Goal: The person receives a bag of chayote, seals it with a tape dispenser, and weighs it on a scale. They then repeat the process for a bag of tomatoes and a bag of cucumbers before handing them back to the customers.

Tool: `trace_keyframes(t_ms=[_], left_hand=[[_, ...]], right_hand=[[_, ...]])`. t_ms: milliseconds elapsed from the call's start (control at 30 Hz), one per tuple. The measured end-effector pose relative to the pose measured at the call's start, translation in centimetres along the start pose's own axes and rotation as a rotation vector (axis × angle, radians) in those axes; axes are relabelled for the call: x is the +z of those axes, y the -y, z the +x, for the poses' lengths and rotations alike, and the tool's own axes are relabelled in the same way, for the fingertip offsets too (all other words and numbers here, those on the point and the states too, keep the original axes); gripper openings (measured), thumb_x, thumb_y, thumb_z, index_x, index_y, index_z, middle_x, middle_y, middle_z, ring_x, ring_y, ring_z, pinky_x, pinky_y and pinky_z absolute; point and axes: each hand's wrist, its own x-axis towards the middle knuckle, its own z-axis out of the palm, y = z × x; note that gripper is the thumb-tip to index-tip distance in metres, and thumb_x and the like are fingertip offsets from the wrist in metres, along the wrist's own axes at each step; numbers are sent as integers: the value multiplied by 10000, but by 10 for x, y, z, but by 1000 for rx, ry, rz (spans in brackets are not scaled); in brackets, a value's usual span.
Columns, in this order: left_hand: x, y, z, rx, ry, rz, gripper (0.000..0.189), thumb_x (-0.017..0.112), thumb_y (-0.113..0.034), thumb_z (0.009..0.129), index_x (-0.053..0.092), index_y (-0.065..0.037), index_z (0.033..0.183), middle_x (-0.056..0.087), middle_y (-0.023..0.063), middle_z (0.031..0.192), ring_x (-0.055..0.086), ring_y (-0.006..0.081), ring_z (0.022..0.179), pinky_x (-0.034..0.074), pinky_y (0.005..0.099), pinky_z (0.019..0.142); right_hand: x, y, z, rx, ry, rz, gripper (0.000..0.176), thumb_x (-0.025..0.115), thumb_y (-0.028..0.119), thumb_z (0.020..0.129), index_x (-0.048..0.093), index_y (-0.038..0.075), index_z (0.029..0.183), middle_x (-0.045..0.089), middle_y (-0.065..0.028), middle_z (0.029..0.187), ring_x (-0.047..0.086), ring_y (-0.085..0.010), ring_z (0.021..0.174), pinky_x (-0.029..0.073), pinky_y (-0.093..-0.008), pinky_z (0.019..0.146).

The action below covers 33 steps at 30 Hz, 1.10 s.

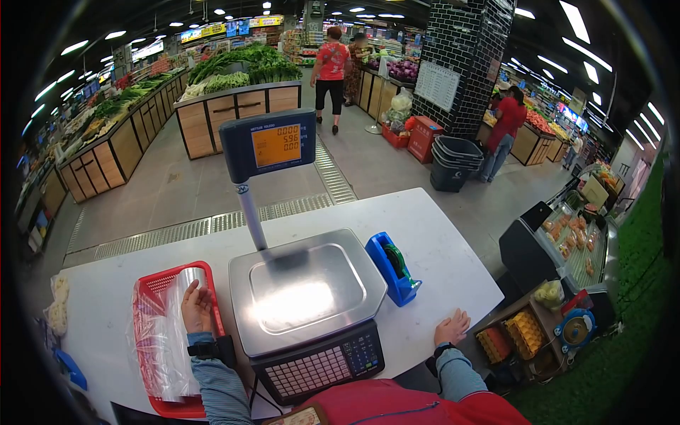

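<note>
My left hand (196,306) rests on a roll of clear plastic bags (170,333) lying in a red basket (152,290) at the left of the white counter (439,248). My right hand (451,329) lies flat, fingers apart, on the counter's near right edge, holding nothing. Between my hands stands an electronic scale (304,290) with a bare steel pan, a keypad (322,365) in front and an orange-lit display (276,144) on a pole.
A blue tape dispenser (393,268) sits just right of the scale. Beyond the counter are produce stands (237,95), a black brick pillar (464,64), stacked grey bins (455,163) and shoppers. Crates of produce (524,333) sit low at the right.
</note>
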Motion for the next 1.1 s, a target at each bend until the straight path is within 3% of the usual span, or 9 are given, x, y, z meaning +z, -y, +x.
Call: trace_keyframes(t_ms=[100,333,400,633,733,800,1100], left_hand=[[16,-9,-11,2,-44,-68,262,499,-98,869,529,-49,1125,607,55,859,593,151,775,505,275,751],[11,-6,-8,-1,-39,-63,269,505,-102,866,523,-47,1129,605,59,872,591,152,787,501,276,760],[-1,1,2,6,4,-13,292,490,-161,873,528,-116,1159,606,26,926,578,159,866,453,326,801],[4,-2,-3,1,7,-5,287,495,-163,871,533,-128,1153,604,17,922,576,150,862,451,321,796],[12,-7,-8,-6,-46,-60,268,512,-104,864,524,-54,1127,606,54,869,591,149,784,503,275,750],[0,0,0,-1,6,-2,287,501,-168,868,536,-133,1150,605,12,919,576,146,861,448,313,783],[0,0,-1,5,16,-13,288,506,-164,865,536,-125,1149,605,17,921,579,153,862,456,318,785]], right_hand=[[0,-1,0,-4,-3,-4,465,454,166,827,384,117,1284,296,-87,1364,191,-295,1306,281,-584,952],[0,-1,0,-6,-7,-3,460,455,166,829,390,119,1281,297,-86,1364,194,-291,1304,286,-572,948],[2,-2,1,-9,-10,-5,460,456,166,828,391,119,1281,298,-86,1364,194,-291,1304,286,-570,947],[3,-2,1,-11,-18,-2,460,460,166,826,394,118,1278,304,-87,1361,202,-293,1301,284,-566,945],[4,-3,2,-13,-21,-2,458,460,166,826,395,119,1277,304,-85,1362,203,-293,1300,286,-564,943],[5,-3,2,-14,-21,-10,458,460,166,825,395,120,1277,304,-85,1362,204,-293,1300,287,-564,942],[2,-1,1,-10,-13,-16,459,461,168,826,390,120,1277,302,-87,1362,203,-295,1300,288,-570,942]])
